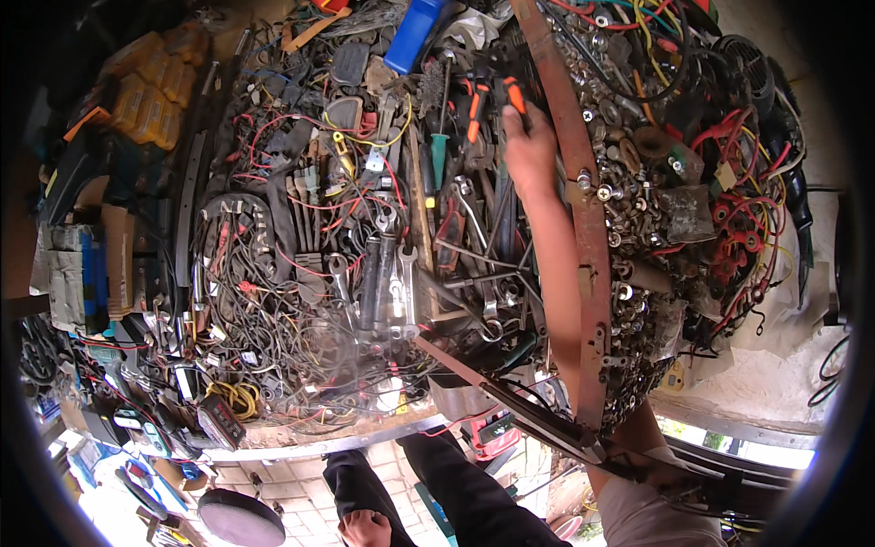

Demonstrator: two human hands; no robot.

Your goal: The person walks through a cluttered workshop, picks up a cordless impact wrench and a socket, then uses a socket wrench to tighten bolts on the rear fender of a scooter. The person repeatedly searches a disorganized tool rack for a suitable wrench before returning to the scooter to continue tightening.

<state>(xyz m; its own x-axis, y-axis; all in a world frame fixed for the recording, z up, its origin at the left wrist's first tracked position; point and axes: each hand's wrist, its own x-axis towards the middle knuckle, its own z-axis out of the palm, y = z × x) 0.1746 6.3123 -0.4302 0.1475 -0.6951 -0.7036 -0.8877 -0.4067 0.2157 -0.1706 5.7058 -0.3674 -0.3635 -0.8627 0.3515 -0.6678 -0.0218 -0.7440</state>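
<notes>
My right hand reaches far over the cluttered bench, its fingers closed round one orange-and-black handle of a pair of pliers. The other orange handle spreads to the left, and the dark jaws are hard to make out. Nearby lie a green-handled screwdriver and a combination spanner. Low in the view, my left hand is curled shut in front of my dark trousers, with nothing visible in it.
A rusty metal strip divides the tools from heaped bolts and nuts. Tangled wires cover the left side. More spanners lie mid-bench. Yellow cases stand far left; red cables lie right. A round stool stands below.
</notes>
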